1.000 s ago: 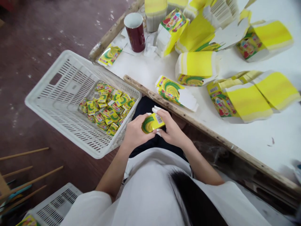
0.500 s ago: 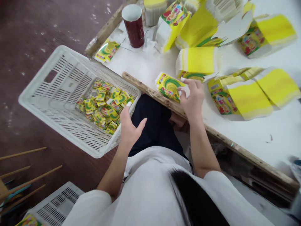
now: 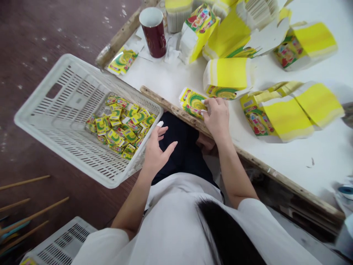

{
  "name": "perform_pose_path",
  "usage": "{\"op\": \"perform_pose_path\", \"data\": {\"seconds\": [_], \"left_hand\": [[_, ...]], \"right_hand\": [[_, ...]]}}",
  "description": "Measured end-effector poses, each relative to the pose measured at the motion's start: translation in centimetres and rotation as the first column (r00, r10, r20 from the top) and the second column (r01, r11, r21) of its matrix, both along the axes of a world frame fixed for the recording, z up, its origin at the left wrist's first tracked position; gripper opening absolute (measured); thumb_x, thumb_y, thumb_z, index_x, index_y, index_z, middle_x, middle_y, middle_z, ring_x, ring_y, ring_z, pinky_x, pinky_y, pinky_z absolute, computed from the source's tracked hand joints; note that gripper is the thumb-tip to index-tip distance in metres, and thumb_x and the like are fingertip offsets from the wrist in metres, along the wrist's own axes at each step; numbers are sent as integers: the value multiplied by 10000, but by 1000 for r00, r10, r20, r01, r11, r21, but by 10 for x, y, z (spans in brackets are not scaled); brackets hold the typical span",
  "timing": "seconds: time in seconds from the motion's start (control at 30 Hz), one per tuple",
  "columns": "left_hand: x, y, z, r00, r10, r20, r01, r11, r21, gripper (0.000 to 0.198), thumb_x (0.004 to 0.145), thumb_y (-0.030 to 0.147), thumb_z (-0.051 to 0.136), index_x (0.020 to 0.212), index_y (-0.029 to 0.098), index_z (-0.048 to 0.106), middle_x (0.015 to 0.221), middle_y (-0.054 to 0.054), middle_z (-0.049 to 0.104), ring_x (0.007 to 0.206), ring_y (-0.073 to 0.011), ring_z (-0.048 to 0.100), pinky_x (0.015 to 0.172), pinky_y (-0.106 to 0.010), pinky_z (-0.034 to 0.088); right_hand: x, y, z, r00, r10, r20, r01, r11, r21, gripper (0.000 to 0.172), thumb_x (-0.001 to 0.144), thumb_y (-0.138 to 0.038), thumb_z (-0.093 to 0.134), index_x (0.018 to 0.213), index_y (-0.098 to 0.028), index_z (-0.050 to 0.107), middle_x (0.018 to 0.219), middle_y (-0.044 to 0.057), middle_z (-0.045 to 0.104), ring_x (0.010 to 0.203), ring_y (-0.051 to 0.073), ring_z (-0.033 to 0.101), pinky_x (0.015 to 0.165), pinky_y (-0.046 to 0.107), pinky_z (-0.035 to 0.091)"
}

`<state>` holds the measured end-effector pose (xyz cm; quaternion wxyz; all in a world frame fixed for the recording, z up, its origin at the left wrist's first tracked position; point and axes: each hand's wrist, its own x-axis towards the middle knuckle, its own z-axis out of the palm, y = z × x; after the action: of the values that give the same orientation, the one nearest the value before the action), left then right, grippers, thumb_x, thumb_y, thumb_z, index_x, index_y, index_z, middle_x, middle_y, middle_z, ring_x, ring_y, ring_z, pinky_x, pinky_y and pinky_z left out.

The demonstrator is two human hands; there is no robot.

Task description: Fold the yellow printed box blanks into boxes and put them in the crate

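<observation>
My left hand (image 3: 156,151) hovers over my lap beside the white basket (image 3: 55,110), fingers spread and holding nothing. Several small folded yellow-green boxes (image 3: 121,127) lie in the basket. My right hand (image 3: 217,116) rests on a small stack of flat yellow-green cartons (image 3: 191,101) at the near edge of the white table (image 3: 317,147), its fingers curled and pinching the top carton.
Bundles of flat yellow cartons (image 3: 292,110) cover the table's middle and back. A dark red mug (image 3: 153,31) stands at the far left corner. A rough wooden strip (image 3: 171,106) edges the table. A second white crate (image 3: 59,244) and wooden sticks (image 3: 30,209) lie at lower left.
The folded box that both hands held a second ago is gone from them. My left hand opened beside the basket; my right hand reached up to the flat carton stack.
</observation>
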<state>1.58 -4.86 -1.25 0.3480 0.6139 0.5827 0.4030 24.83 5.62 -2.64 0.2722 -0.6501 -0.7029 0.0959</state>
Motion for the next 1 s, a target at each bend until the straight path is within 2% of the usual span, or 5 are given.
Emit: {"op": "perform_pose_path", "data": {"seconds": [0.23, 0.6, 0.83, 0.93, 1.0], "left_hand": [[-3, -1, 4, 999, 35, 26, -35, 999, -23, 603, 847, 309, 728, 1377, 223, 453, 1297, -136, 656, 1200, -258, 645, 978, -446, 557], [5, 1, 2, 997, -1, 76, 5, 999, -46, 559, 840, 313, 731, 1346, 194, 525, 1254, -141, 691, 1159, -262, 671, 981, -448, 556], [14, 2, -4, 929, -112, 352, 153, 984, -90, 784, 753, 588, 781, 1385, 248, 466, 1371, -168, 622, 1205, -295, 650, 960, -462, 572], [24, 9, 0, 861, -52, 507, 74, 997, -23, 948, 690, 902, 549, 1409, 296, 420, 1429, -157, 563, 1272, -333, 602, 928, -496, 585], [32, 13, 9, 849, 46, 526, -39, 999, -26, 957, 721, 977, 237, 1380, 315, 446, 1315, -134, 620, 1238, -330, 612, 894, -506, 587]], "right_hand": [[-2, -9, 0, 998, -64, 16, 64, 998, -14, 354, 862, -456, 690, 1082, -186, 630, 1110, 158, 577, 1051, 360, 514, 959, 563, 424], [0, -17, 0, 995, -97, 32, 99, 993, -68, 246, 786, -231, 733, 969, -177, 578, 1044, 149, 599, 1009, 340, 533, 928, 531, 448], [-7, -28, 17, 925, -138, -354, 148, 989, 0, 304, 773, -307, 720, 940, -257, 472, 847, 22, 622, 737, 233, 594, 702, 408, 514], [-24, -48, 39, 841, 43, -539, -64, 998, -19, 346, 759, -281, 738, 962, -263, 459, 833, -2, 629, 651, 181, 579, 603, 330, 492], [-42, -65, 48, 741, 209, -638, -353, 929, -105, 334, 774, -267, 739, 967, -262, 467, 800, -21, 617, 637, 160, 568, 576, 294, 479]]}}
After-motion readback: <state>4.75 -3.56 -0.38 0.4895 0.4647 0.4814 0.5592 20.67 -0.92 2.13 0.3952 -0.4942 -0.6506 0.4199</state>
